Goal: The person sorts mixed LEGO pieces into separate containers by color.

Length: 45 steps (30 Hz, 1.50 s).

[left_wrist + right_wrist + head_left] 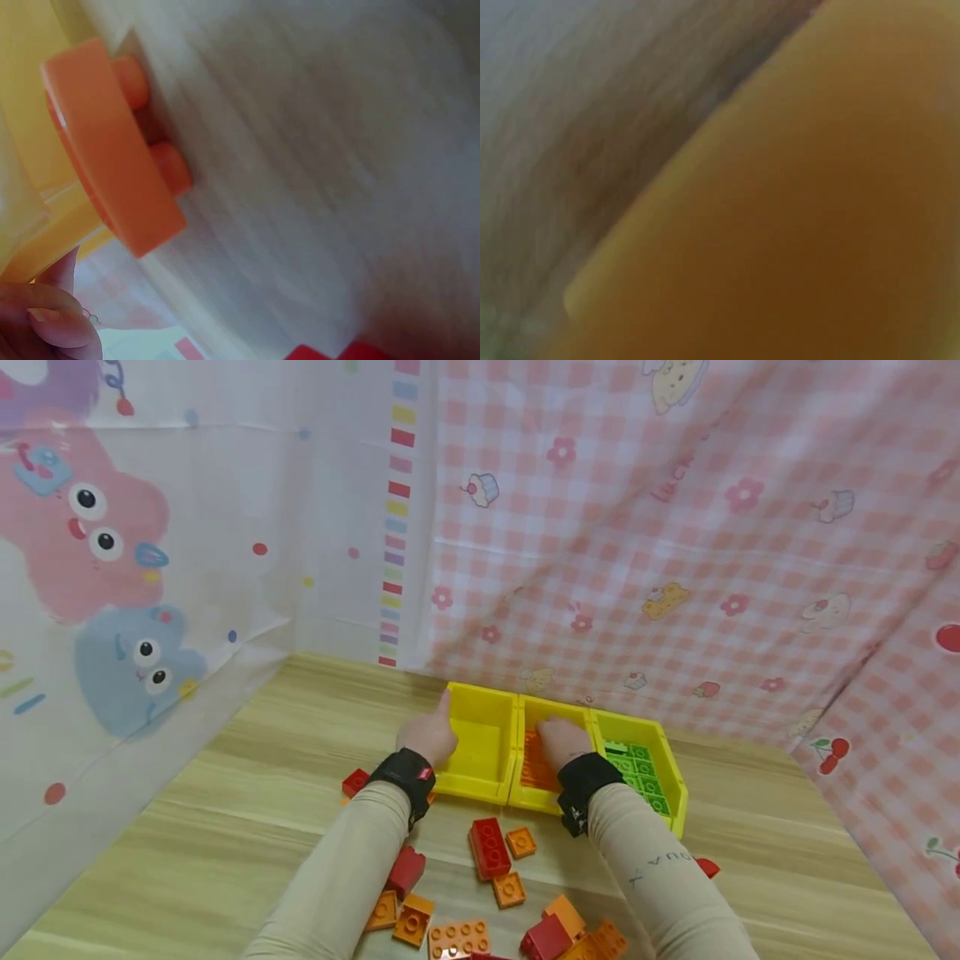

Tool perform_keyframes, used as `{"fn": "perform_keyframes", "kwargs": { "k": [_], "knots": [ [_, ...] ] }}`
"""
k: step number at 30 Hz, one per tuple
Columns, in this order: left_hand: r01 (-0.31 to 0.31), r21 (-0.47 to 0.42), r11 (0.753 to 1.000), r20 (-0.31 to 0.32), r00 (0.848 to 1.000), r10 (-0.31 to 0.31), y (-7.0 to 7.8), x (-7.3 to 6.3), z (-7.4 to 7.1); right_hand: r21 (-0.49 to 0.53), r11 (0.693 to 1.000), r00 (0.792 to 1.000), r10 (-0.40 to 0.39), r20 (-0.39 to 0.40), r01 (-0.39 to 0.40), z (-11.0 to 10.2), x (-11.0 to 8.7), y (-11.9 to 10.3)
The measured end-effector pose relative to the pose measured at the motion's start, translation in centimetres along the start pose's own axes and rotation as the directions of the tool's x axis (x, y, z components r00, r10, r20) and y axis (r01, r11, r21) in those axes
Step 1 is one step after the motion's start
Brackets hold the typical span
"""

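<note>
My left hand (pixel 429 735) is at the outer left wall of the left yellow bin (pixel 480 745), one digit stretched up along the rim. In the left wrist view its curled fingers (pixel 60 322) grip the bin's edge. An orange brick (pixel 112 150) with round studs is close beside that bin. My right hand (pixel 564 742) reaches down into the middle yellow bin (pixel 551 708), over flat rows of orange bricks (pixel 536 764). Its fingertips are hidden, and I cannot tell whether they hold a brick. The right wrist view is mostly a blurred yellow bin wall (pixel 682 169).
Right of my hands, a third yellow bin (pixel 671 760) contains green bricks (pixel 641 770). Loose on the wooden table (pixel 787 877) lie a red brick (pixel 490 848), orange bricks (pixel 459 938) and several others. A red brick (pixel 354 782) is left of my left wrist. Patterned cloth (pixel 637 543) hangs behind.
</note>
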<state>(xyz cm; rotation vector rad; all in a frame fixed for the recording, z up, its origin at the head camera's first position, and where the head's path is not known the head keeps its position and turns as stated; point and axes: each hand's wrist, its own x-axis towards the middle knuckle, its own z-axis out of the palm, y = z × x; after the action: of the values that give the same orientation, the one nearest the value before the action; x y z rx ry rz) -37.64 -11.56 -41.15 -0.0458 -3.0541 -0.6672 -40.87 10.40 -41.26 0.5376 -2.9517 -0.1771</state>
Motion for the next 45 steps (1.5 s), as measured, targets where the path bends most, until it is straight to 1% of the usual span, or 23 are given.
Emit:
{"fn": "perform_keyframes", "kwargs": {
  "k": [4, 7, 9, 12, 15, 17, 21, 24, 26, 27, 28, 30, 32, 34, 36, 38, 40, 43, 45],
  "knots": [
    [-0.017, -0.005, 1.0, -0.025, 1.0, 0.017, 0.0, 0.0, 0.1, 0.02, 1.0, 1.0, 0.014, 0.014, -0.015, 0.6, 0.1, 0.0],
    [-0.018, -0.004, 1.0, -0.029, 0.999, 0.017, 0.0, 0.0, 0.1, 0.028, 1.0, 0.999, 0.008, 0.044, -0.01, 1.1, 0.3, 0.2],
    [-0.012, -0.002, 1.0, -0.019, 1.0, 0.012, 0.0, 0.0, 0.2, 0.038, 0.999, 0.997, 0.001, 0.071, -0.004, 1.5, 0.3, 0.4],
    [-0.011, -0.002, 1.0, -0.007, 1.0, 0.011, 0.0, 0.0, 0.1, 0.06, 0.998, 0.994, -0.032, 0.103, 0.026, 1.6, 0.2, 0.6],
    [-0.018, -0.001, 1.0, -0.007, 1.0, 0.018, -0.2, 0.0, 0.0, 0.11, 0.991, 0.992, -0.083, 0.091, 0.072, 0.7, -0.4, 0.5],
    [-0.026, -0.005, 1.0, -0.008, 1.0, 0.026, 0.0, -0.1, 0.0, 0.141, 0.985, 0.991, -0.112, 0.067, 0.102, -0.4, -1.5, 0.3],
    [-0.026, -0.005, 1.0, 0.003, 1.0, 0.026, 0.0, 0.0, 0.0, 0.207, 0.961, 0.983, -0.183, -0.03, 0.186, -3.0, -4.6, -0.6],
    [-0.025, -0.009, 1.0, 0.009, 1.0, 0.025, 0.0, 0.1, -0.1, 0.239, 0.937, 0.967, -0.237, -0.093, 0.253, -4.2, -7.5, -0.9],
    [-0.027, -0.014, 1.0, 0.013, 1.0, 0.027, 0.0, 0.1, -0.2, 0.264, 0.918, 0.955, -0.281, -0.093, 0.295, -4.8, -9.6, -0.8],
    [-0.028, -0.017, 0.999, 0.013, 1.0, 0.029, 0.0, 0.0, -0.2, 0.283, 0.906, 0.949, -0.307, -0.075, 0.316, -5.1, -10.7, -0.7],
    [-0.028, -0.012, 1.0, 0.011, 1.0, 0.029, -0.1, 0.0, -0.2, 0.298, 0.891, 0.938, -0.343, -0.057, 0.344, -5.3, -11.7, -0.6],
    [-0.029, -0.011, 1.0, 0.009, 1.0, 0.03, -0.1, 0.0, -0.1, 0.357, 0.851, 0.91, -0.415, 0.007, 0.386, -5.6, -13.6, -0.2],
    [-0.033, -0.008, 0.999, 0.007, 0.999, 0.033, 0.0, 0.0, -0.1, 0.437, 0.802, 0.873, -0.483, 0.071, 0.408, -5.7, -15.5, 0.2],
    [-0.036, -0.003, 0.999, 0.008, 0.999, 0.036, 0.1, 0.0, -0.2, 0.507, 0.747, 0.829, -0.549, 0.104, 0.431, -5.6, -17.4, 0.5],
    [-0.035, -0.006, 0.999, 0.021, 0.999, 0.035, 0.1, 0.1, -0.1, 0.558, 0.696, 0.787, -0.606, 0.119, 0.452, -5.3, -19.0, 0.6],
    [-0.032, -0.007, 0.999, 0.033, 0.999, 0.032, 0.1, 0.1, -0.1, 0.578, 0.66, 0.753, -0.648, 0.115, 0.48, -4.7, -20.4, 0.6],
    [-0.027, -0.008, 1.0, 0.041, 0.999, 0.028, 0.1, 0.1, -0.1, 0.58, 0.651, 0.732, -0.669, 0.131, 0.49, -4.1, -21.4, 0.4],
    [-0.023, -0.005, 1.0, 0.046, 0.999, 0.023, 0.0, 0.2, -0.1, 0.556, 0.66, 0.725, -0.674, 0.142, 0.505, -3.3, -22.0, 0.3],
    [-0.024, -0.003, 1.0, 0.043, 0.999, 0.024, 0.1, 0.3, -0.1, 0.534, 0.661, 0.721, -0.68, 0.131, 0.527, -3.0, -22.2, 0.3]
  ]
}}
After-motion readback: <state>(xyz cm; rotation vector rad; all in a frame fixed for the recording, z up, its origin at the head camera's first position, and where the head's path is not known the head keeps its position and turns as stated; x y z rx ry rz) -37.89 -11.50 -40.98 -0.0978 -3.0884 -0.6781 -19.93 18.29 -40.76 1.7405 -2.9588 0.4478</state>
